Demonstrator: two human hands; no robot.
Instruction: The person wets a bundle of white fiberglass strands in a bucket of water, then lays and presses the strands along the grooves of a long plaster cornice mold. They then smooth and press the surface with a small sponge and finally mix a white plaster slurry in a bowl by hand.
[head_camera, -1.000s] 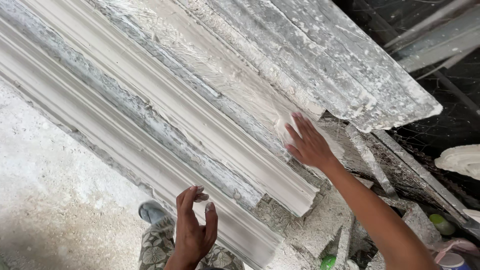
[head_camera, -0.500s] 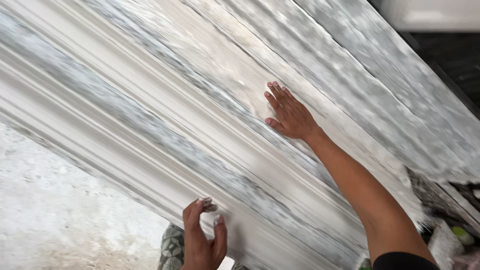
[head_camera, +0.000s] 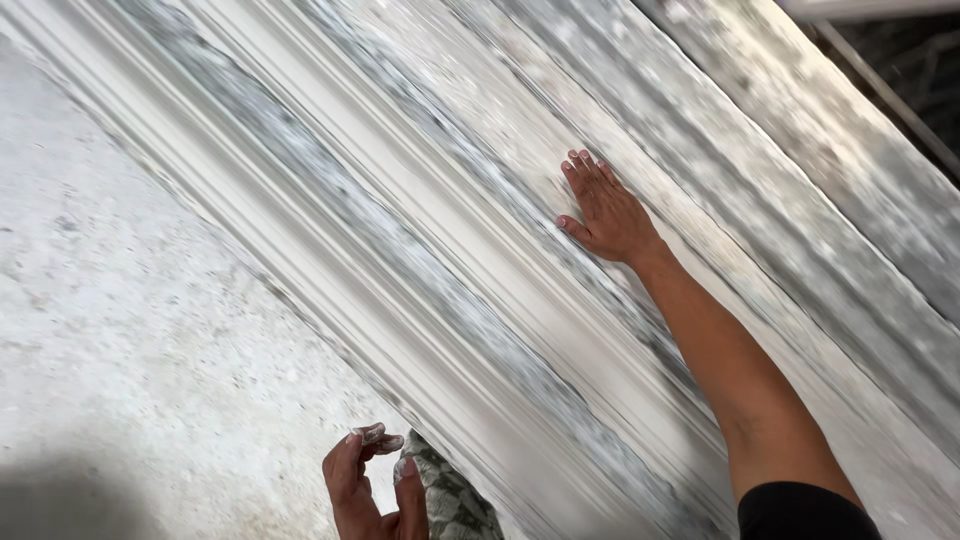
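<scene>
Black short sleeve, seemingly plaster-dusted left hand (head_camera: 372, 485) fingertips.

moulding: long white plaster cornice moulding (head_camera: 430, 250), runs diagonally from upper left to lower right under your hands
profile: parallel ridges and grooves along its whole length, stepped in bands
surface: chalky white with grey, mottled streaks; upper right band rougher and speckled
clarity: heavy motion blur, fine detail can't be told
pose: lies tilted across the view, lower left edge against the pale speckled floor side
ends: both ends run out of view
contact: your right hand (head_camera: 605, 215) lies flat on a smooth middle band; your left hand (head_camera: 370, 480) sits just off the lower edge, not touching
</scene>
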